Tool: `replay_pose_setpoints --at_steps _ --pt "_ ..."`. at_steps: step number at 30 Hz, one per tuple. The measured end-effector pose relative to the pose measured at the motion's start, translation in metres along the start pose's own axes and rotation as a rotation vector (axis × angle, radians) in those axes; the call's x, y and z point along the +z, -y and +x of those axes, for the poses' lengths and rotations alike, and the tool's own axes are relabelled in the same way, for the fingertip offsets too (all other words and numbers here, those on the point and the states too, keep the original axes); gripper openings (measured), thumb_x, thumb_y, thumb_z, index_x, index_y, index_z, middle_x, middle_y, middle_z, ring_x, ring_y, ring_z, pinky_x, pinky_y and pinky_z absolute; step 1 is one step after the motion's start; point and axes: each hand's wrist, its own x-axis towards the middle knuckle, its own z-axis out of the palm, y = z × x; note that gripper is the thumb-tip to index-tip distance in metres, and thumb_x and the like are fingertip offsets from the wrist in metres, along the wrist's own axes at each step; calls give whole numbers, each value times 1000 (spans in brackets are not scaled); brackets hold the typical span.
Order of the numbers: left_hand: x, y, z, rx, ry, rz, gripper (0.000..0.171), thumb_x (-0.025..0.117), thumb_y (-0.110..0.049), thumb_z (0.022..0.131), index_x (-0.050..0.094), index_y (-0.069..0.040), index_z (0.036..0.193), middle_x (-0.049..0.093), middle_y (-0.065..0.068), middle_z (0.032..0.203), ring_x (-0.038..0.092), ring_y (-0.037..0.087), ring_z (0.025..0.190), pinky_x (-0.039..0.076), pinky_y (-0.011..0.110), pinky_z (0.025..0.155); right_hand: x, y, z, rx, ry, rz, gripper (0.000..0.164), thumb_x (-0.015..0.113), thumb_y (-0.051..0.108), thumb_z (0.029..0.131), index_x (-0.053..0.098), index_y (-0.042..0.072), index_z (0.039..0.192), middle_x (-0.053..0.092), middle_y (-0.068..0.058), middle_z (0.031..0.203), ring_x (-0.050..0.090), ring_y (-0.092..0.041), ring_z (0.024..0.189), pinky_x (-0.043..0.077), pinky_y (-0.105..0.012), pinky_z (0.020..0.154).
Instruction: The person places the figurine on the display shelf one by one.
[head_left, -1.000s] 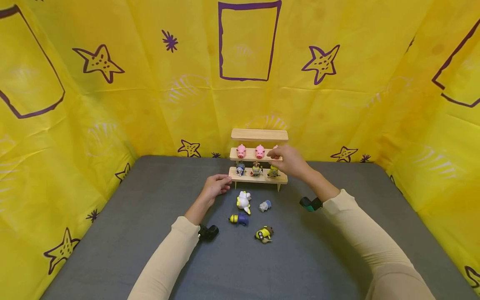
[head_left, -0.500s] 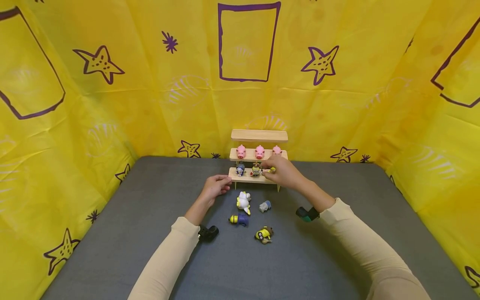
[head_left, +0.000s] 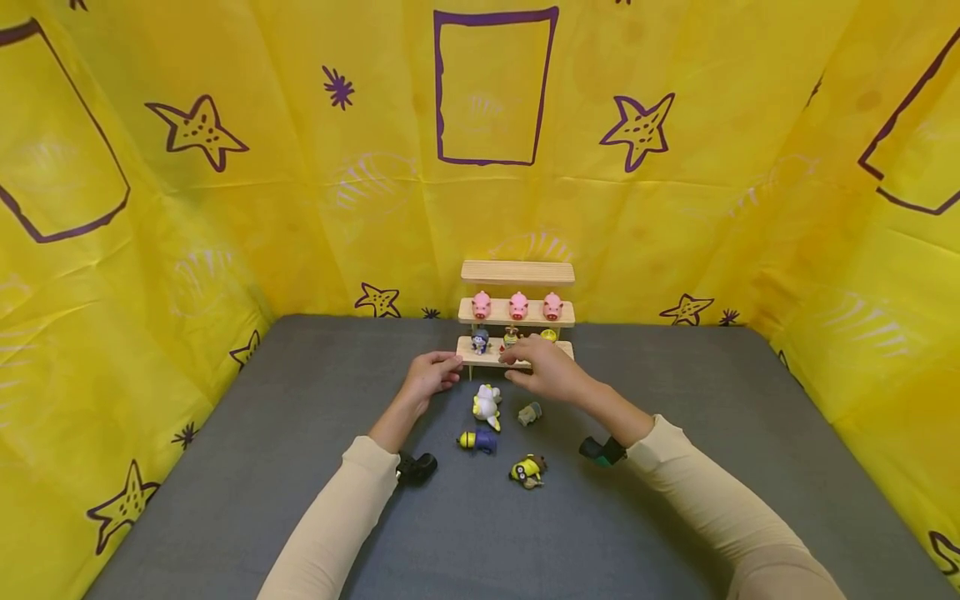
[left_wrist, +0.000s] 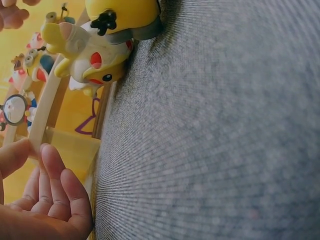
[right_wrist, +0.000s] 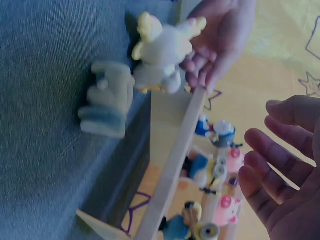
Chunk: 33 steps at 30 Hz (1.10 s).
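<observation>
A three-tier wooden display shelf stands at the back. My left hand pinches the left end of its lowest board between thumb and fingers. My right hand, fingers loosely bent and holding nothing, hovers before that board and partly covers its figures. Pink pig figures stand in a row on the middle tier. On the lowest tier are a dark-capped figure and two yellow goggle-eyed ones, seen more clearly in the right wrist view, including the blue-clad figure.
On the grey cloth before the shelf lie a white-and-yellow figure, a small grey figure, a yellow-and-blue figure and a yellow goggle-eyed figure. A yellow printed curtain encloses the back and sides.
My right hand has come away from the rightmost pig on the middle tier, moving down and left to before the lowest tier. My left hand has stayed on the shelf end.
</observation>
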Motion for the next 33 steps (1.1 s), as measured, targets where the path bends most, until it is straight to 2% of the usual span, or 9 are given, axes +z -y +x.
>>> replay_pose_setpoints --at_steps 8,12,15,21,26,29,33 --pt "0 0 0 7 3 -5 33 63 -23 96 64 -3 121 70 10 104 62 9 74 53 25 71 16 9 -2 -75 48 -2 21 71 12 88 72 5 107 70 -8 102 61 -22 94 49 -37 83" --pt "-1 1 0 9 8 -6 33 62 -23 96 64 -3 122 70 11 107 63 11 76 54 25 72 25 13 -3 -102 109 -16 25 70 14 88 71 4 111 70 -8 105 61 -23 98 50 -38 86" --pt "-1 2 0 10 9 -9 33 63 -24 96 64 -3 122 70 13 108 63 11 77 54 26 72 31 15 -5 -108 166 -50 27 70 16 88 70 7 114 68 -6 110 59 -23 103 50 -37 89" --pt "-1 2 0 24 13 -22 32 63 -21 96 64 -1 121 71 11 104 63 11 75 53 25 71 38 18 -7 -125 241 -125 29 74 17 86 71 9 114 66 -7 115 54 -22 103 50 -35 88" --pt "0 1 -1 20 14 -21 32 64 -21 95 64 -2 121 71 10 104 64 11 76 53 25 70 42 17 -6 -121 304 -184 38 77 15 82 68 11 119 65 -7 120 54 -23 108 49 -36 92" --pt "0 1 0 17 21 -23 33 63 -21 96 64 -2 122 71 10 105 63 10 75 53 25 71 44 18 -4 -120 316 -217 45 79 16 81 65 11 123 64 -7 122 54 -24 110 49 -37 93" --pt "-2 1 1 10 18 -26 33 63 -22 96 64 -3 122 71 9 105 64 12 77 53 25 70 48 21 0 -162 297 -313 48 79 22 81 63 12 125 64 -6 121 55 -24 111 49 -37 91"
